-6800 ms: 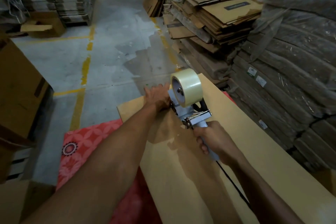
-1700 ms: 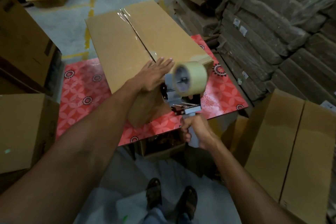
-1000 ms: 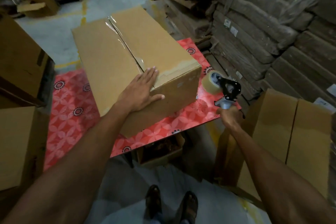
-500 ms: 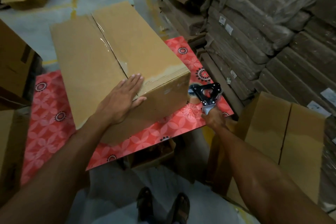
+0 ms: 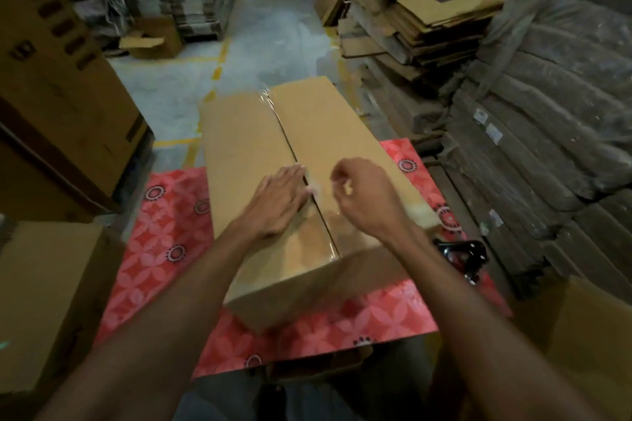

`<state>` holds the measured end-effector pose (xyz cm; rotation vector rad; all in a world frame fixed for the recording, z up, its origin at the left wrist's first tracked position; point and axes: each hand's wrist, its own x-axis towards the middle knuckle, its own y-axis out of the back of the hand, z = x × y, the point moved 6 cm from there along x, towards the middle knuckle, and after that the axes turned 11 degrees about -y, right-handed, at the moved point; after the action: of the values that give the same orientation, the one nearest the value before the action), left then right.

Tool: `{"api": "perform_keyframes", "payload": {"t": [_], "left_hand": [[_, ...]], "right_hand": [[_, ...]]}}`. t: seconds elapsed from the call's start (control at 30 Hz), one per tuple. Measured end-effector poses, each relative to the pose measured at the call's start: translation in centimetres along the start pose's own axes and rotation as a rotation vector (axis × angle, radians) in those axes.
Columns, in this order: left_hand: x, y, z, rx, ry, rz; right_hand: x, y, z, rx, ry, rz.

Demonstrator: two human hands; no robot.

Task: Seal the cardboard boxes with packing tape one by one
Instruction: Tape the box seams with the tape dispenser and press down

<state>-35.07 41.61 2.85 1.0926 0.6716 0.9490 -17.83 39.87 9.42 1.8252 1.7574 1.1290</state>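
The cardboard box [image 5: 246, 161] is pressed by the flat left hand [image 5: 277, 205] beside the taped seam; the right hand [image 5: 362, 195] is held curled above; the tape dispenser [image 5: 461, 255] is seen on the desk [image 5: 164, 215].

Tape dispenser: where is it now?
Head view: the tape dispenser lies on the red table at its right edge, just right of the box's near corner.
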Motion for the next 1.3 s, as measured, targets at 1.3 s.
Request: {"api": "perform_keyframes", "payload": {"t": [1.3], "left_hand": [[16.5,4.5,-17.8,0.257,-0.058,-0.082]], "right_hand": [[15.2,-18.8,-0.2,-0.557,-0.124,-0.374]]}}
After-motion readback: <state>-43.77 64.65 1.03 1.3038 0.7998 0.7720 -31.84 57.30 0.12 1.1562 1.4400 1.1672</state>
